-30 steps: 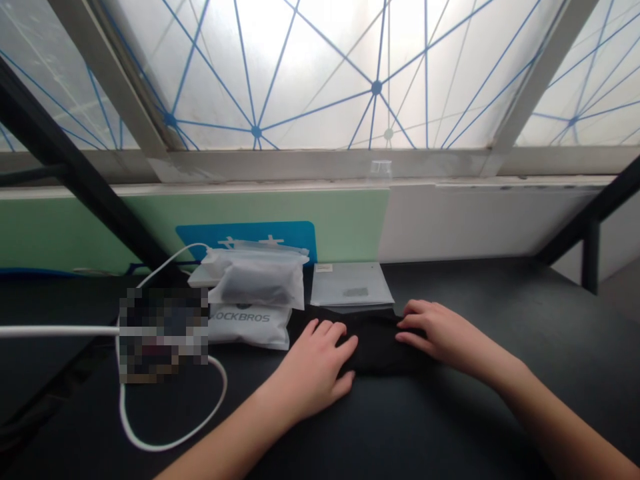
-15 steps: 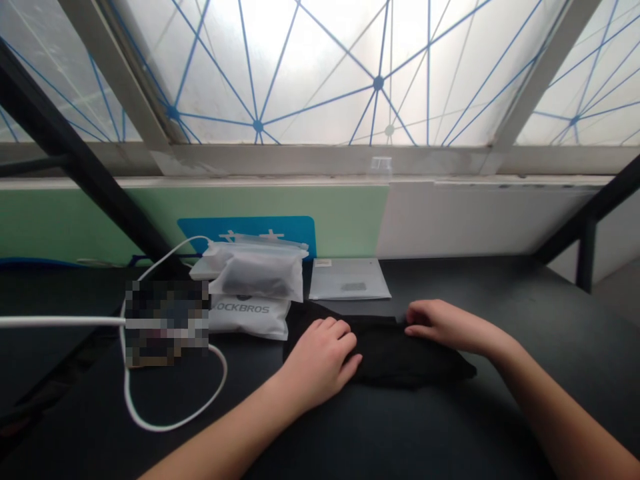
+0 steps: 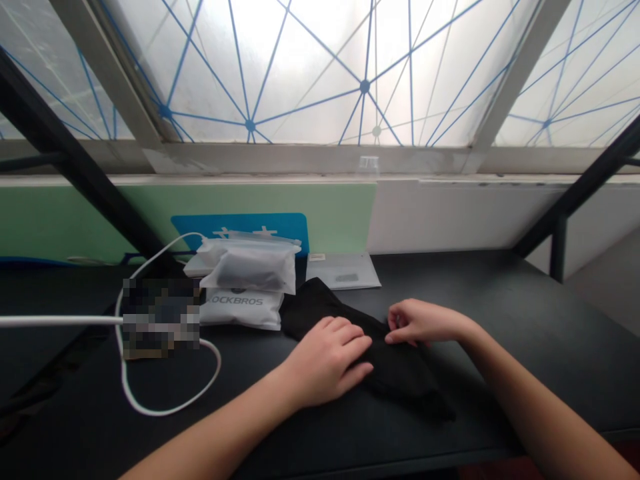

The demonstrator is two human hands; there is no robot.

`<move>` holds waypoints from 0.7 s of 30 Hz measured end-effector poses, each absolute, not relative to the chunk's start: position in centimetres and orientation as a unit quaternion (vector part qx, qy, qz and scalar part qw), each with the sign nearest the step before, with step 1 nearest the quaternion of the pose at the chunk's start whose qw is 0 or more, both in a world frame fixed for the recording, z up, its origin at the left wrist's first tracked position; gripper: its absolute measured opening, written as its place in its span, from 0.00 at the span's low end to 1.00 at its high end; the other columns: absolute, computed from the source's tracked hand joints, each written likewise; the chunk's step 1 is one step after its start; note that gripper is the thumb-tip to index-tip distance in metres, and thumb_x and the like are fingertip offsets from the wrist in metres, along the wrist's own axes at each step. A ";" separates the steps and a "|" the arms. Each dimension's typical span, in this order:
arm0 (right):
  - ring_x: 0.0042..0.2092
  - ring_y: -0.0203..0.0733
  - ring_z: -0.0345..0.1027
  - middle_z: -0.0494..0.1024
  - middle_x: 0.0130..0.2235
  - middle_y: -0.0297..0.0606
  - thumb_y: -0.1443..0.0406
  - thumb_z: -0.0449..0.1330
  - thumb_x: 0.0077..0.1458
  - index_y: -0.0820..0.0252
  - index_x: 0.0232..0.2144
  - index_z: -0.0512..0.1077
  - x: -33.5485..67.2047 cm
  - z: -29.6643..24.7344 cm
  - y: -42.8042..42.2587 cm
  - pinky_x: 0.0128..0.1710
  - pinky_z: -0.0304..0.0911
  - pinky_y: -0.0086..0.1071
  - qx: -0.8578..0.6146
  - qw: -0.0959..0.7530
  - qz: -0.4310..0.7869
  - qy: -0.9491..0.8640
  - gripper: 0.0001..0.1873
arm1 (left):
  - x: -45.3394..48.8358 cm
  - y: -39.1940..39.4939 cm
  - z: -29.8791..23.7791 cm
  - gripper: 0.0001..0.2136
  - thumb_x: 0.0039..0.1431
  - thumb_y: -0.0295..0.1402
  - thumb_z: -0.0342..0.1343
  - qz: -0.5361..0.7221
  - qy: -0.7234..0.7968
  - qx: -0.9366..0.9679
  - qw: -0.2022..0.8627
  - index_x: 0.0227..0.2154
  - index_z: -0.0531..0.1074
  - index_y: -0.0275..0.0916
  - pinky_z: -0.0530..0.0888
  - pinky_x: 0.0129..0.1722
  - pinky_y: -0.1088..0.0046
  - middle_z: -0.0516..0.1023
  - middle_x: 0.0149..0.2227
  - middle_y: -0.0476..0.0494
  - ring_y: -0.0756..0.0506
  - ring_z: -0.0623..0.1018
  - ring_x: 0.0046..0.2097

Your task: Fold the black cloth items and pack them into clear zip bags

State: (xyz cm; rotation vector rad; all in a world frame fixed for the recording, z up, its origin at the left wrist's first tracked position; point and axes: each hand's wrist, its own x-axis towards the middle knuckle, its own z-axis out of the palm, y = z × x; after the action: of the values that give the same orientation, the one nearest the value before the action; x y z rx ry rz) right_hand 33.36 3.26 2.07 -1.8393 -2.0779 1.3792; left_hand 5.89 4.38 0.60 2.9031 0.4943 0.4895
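Swung round since the last look, the black cloth (image 3: pixel 400 373) now lies slantwise, its far corner up by the packets and its near end trailing down to the right, and the right hand (image 3: pixel 423 321) has drawn in closer to the left. That hand sits at the cloth's upper edge with its fingers curled and bunched together. The fingertips (image 3: pixel 393 337) seem to pinch a fold, though from here I cannot tell whether they really hold any fabric. The left hand (image 3: pixel 327 360) lies flat on the cloth, fingers lightly spread, pressing down rather than gripping. This looks like folding or smoothing, partway along: the cloth seems doubled over but is still uneven. What it calls for now, I'd say, is carrying that edge across while the left hand keeps the cloth pinned.

Around them is a black tabletop (image 3: pixel 525 313). A white cable (image 3: pixel 150 407) loops on it to the left, running into a pixelated object (image 3: pixel 160 319) I can't make out. Just beside the cloth lies a white ROCKBROS pouch (image 3: pixel 240 310), with a frosted zip bag (image 3: pixel 249 270) holding something dark on top of it. Farther back is a flat grey packet (image 3: pixel 343 270), then a blue sign (image 3: pixel 240 227) on a green panel (image 3: pixel 60 220), and above everything a frosted window (image 3: pixel 300 67) crossed by blue lines.
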 end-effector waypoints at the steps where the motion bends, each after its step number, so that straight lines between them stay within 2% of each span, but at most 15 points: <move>1: 0.21 0.37 0.67 0.76 0.23 0.32 0.48 0.65 0.51 0.58 0.36 0.70 33.2 1.9 3.3 0.18 0.58 0.27 -0.598 0.032 0.441 -0.668 0.21 | 6.3 3.7 0.6 0.19 0.67 0.46 0.55 0.149 0.142 0.975 0.083 0.53 0.72 0.40 0.71 0.50 0.60 0.79 0.49 0.40 0.39 0.76 0.50; 3: 0.20 0.38 0.67 0.75 0.22 0.30 0.47 0.67 0.50 0.57 0.38 0.68 33.2 1.6 3.3 0.17 0.58 0.27 -0.600 0.047 0.441 -0.666 0.24 | 7.3 2.6 0.3 0.25 0.62 0.53 0.59 0.124 0.123 0.982 0.069 0.53 0.70 0.41 0.71 0.47 0.60 0.78 0.49 0.39 0.38 0.75 0.48; 5: 0.20 0.38 0.68 0.75 0.22 0.29 0.46 0.67 0.50 0.57 0.38 0.67 33.3 1.3 3.4 0.17 0.58 0.27 -0.593 0.055 0.452 -0.664 0.25 | 8.5 1.9 -0.3 0.25 0.60 0.53 0.60 0.106 0.127 0.986 0.035 0.52 0.70 0.40 0.71 0.47 0.59 0.76 0.48 0.38 0.38 0.75 0.48; 9: 0.20 0.37 0.68 0.75 0.23 0.30 0.41 0.63 0.53 0.57 0.38 0.66 33.9 1.1 3.7 0.18 0.58 0.26 -0.582 0.064 0.492 -0.644 0.27 | 10.5 1.8 -1.3 0.13 0.66 0.42 0.56 0.107 0.109 0.988 -0.032 0.46 0.71 0.38 0.72 0.43 0.58 0.76 0.42 0.37 0.38 0.75 0.44; 12: 0.22 0.36 0.67 0.75 0.24 0.30 0.40 0.59 0.56 0.58 0.37 0.66 34.6 1.5 3.8 0.21 0.58 0.27 -0.575 0.076 0.492 -0.649 0.27 | 10.9 1.9 -1.0 0.08 0.68 0.34 0.49 0.114 0.086 0.990 -0.015 0.40 0.72 0.37 0.73 0.40 0.62 0.77 0.37 0.39 0.40 0.76 0.39; 14: 0.25 0.35 0.65 0.73 0.25 0.30 0.42 0.60 0.57 0.58 0.34 0.67 35.0 2.2 3.6 0.24 0.57 0.28 -0.569 0.109 0.448 -0.681 0.25 | 10.3 2.0 -0.5 0.08 0.68 0.32 0.49 0.119 0.070 0.989 0.051 0.40 0.72 0.37 0.74 0.43 0.63 0.79 0.38 0.39 0.42 0.78 0.39; 17: 0.30 0.36 0.62 0.70 0.28 0.30 0.46 0.63 0.56 0.59 0.32 0.69 35.0 3.5 2.9 0.29 0.58 0.29 -0.545 0.170 0.387 -0.724 0.22 | 8.7 2.0 0.4 0.10 0.66 0.29 0.50 0.146 0.045 0.966 0.209 0.47 0.72 0.37 0.74 0.50 0.67 0.81 0.45 0.39 0.42 0.80 0.46; 19: 0.33 0.37 0.63 0.71 0.31 0.31 0.46 0.64 0.56 0.59 0.34 0.70 34.6 4.1 2.4 0.32 0.60 0.30 -0.510 0.195 0.397 -0.738 0.22 | 7.6 2.2 0.8 0.12 0.66 0.28 0.49 0.175 0.059 0.923 0.338 0.49 0.72 0.38 0.75 0.50 0.70 0.81 0.47 0.40 0.43 0.80 0.47; 21: 0.37 0.40 0.66 0.74 0.35 0.35 0.42 0.63 0.55 0.60 0.38 0.71 33.9 4.5 2.0 0.38 0.64 0.33 -0.452 0.227 0.442 -0.741 0.27 | 6.9 2.5 0.9 0.10 0.67 0.30 0.49 0.210 0.122 0.844 0.477 0.44 0.75 0.38 0.75 0.45 0.71 0.82 0.43 0.42 0.44 0.81 0.44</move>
State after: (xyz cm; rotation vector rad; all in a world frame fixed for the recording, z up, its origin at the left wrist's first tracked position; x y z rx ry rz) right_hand 33.93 2.05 4.46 -1.2447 -2.0429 1.2173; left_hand 6.92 2.49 0.90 2.0626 0.2969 0.5133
